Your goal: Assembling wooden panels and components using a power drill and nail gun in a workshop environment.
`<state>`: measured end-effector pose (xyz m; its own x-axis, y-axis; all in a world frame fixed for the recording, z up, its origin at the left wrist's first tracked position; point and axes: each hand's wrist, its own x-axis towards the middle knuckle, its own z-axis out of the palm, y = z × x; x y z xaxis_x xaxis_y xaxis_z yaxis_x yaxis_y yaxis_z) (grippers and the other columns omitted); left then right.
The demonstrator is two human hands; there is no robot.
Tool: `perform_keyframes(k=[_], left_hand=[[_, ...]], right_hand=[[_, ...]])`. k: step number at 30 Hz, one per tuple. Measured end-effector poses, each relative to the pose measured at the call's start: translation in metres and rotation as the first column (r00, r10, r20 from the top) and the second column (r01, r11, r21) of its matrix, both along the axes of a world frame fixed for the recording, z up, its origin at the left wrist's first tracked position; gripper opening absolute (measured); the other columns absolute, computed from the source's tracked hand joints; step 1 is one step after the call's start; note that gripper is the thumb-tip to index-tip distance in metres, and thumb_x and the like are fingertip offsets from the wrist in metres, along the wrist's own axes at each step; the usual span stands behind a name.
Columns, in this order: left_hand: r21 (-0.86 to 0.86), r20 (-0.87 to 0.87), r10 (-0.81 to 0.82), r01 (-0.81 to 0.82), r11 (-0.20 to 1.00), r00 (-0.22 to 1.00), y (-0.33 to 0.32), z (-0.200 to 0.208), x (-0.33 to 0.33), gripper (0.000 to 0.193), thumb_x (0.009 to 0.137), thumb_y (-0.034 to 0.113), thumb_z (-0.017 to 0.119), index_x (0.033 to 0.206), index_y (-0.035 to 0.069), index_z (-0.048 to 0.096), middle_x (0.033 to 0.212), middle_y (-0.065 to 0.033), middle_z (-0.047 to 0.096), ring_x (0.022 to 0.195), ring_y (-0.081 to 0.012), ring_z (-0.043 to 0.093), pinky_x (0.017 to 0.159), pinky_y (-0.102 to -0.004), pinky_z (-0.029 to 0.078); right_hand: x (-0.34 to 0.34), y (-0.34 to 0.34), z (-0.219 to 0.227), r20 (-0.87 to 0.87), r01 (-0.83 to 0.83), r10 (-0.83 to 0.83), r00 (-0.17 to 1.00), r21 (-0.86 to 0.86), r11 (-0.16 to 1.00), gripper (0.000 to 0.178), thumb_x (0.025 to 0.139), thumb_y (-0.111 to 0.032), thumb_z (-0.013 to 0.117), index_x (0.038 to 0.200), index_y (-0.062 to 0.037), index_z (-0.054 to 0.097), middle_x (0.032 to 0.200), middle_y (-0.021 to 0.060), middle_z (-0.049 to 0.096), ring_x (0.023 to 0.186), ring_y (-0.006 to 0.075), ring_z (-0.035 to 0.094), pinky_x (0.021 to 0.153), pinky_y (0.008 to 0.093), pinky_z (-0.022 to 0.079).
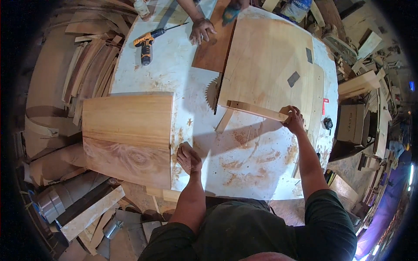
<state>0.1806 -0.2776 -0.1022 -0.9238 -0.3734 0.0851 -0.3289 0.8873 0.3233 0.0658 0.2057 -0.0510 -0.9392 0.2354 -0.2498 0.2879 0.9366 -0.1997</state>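
Observation:
My right hand (294, 119) is closed round the near right end of a narrow wooden strip (257, 109), which lies along the near edge of a large pale wooden panel (261, 56). A hole or dark spot shows at the strip's left end. My left hand (189, 158) is curled just above the white tabletop (244, 161), beside the right edge of a two-tone wooden panel (128, 139); what its fingers hold, if anything, I cannot make out. A thin wooden piece (224, 120) lies below the strip. Part of a toothed saw blade (211, 92) shows left of the pale panel.
Across the table, another person's hand (202, 30) rests beside a brown board (211, 54); their other hand is by a teal object (230, 15). An orange-black cordless drill (146, 45) lies at the far left. Stacked planks (93, 69) and a cardboard box (352, 124) flank the table.

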Motion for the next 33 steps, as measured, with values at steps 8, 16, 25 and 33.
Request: perform_keyframes(k=[8, 16, 25, 33], left_hand=[[0.015, 0.041, -0.005, 0.004, 1.000, 0.999, 0.002, 0.008, -0.003, 0.050, 0.085, 0.022, 0.052, 0.129, 0.002, 0.038, 0.131, -0.0185, 0.042, 0.120, -0.0373, 0.040, 0.100, -0.0495, 0.031], [0.004, 0.003, -0.028, 0.028, 1.000, 1.000, -0.001, -0.003, 0.001, 0.054, 0.085, 0.023, 0.051, 0.132, 0.002, 0.036, 0.132, -0.0182, 0.040, 0.120, -0.0372, 0.039, 0.100, -0.0489, 0.030], [-0.043, 0.017, -0.015, 0.016, 0.999, 1.000, -0.001, -0.003, 0.003, 0.048, 0.087, 0.022, 0.048, 0.130, 0.003, 0.038, 0.130, -0.0175, 0.042, 0.118, -0.0372, 0.041, 0.099, -0.0486, 0.033], [-0.035, 0.008, -0.029, 0.029, 0.999, 1.000, -0.002, -0.005, 0.002, 0.049, 0.086, 0.022, 0.049, 0.130, 0.002, 0.038, 0.129, -0.0178, 0.042, 0.119, -0.0382, 0.041, 0.099, -0.0496, 0.033]], right_hand=[[0.002, 0.003, -0.003, 0.007, 0.020, -0.020, 1.000, -0.025, 0.999, 0.094, 0.056, -0.022, 0.085, 0.137, -0.0215, 0.037, 0.140, 0.0038, 0.036, 0.119, 0.0388, 0.043, 0.097, 0.0537, 0.040], [0.000, 0.004, -0.004, -0.012, 0.010, -0.010, 1.000, -0.034, 0.999, 0.092, 0.057, -0.024, 0.085, 0.135, -0.0220, 0.037, 0.141, 0.0049, 0.035, 0.119, 0.0396, 0.043, 0.096, 0.0535, 0.040], [0.000, 0.000, 0.002, 0.033, 0.020, -0.019, 0.999, -0.029, 0.999, 0.095, 0.056, -0.024, 0.086, 0.137, -0.0215, 0.037, 0.142, 0.0052, 0.033, 0.121, 0.0394, 0.042, 0.098, 0.0536, 0.040], [0.002, 0.004, -0.004, -0.016, -0.011, 0.010, 1.000, -0.048, 0.999, 0.095, 0.056, -0.026, 0.086, 0.137, -0.0223, 0.037, 0.141, 0.0049, 0.034, 0.120, 0.0402, 0.042, 0.097, 0.0557, 0.039]])
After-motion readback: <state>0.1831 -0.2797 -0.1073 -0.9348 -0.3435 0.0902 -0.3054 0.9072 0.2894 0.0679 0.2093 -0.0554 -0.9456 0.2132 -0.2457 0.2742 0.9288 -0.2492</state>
